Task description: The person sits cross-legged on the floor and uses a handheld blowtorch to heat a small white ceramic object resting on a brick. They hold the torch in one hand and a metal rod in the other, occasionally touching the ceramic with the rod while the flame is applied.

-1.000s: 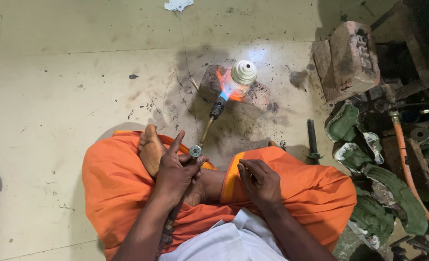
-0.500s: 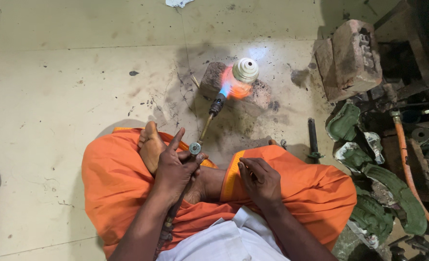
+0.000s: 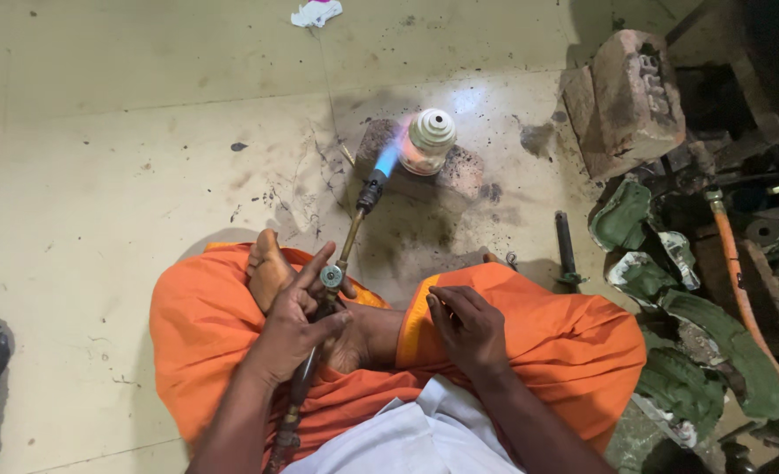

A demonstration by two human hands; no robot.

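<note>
- Left hand (image 3: 297, 320) closed round torch (image 3: 345, 254) handle, at the valve knob.
- Right hand (image 3: 468, 325) loose, holding nothing, resting on orange-clad knee.
- Blue flame plays on white metal part (image 3: 429, 140), standing on brick (image 3: 459, 171) on floor.
- Judgement: part rigid, hot; torch stiff, grip the handle only.

No packages, labels, signs or screens.

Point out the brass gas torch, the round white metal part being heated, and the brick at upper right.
Brass gas torch (image 3: 351, 239), head view, on its thin brass tube.
Round white ridged metal part (image 3: 430, 132), head view, on its stepped top.
Worn reddish brick (image 3: 628, 96), head view, on its upper face.
</note>
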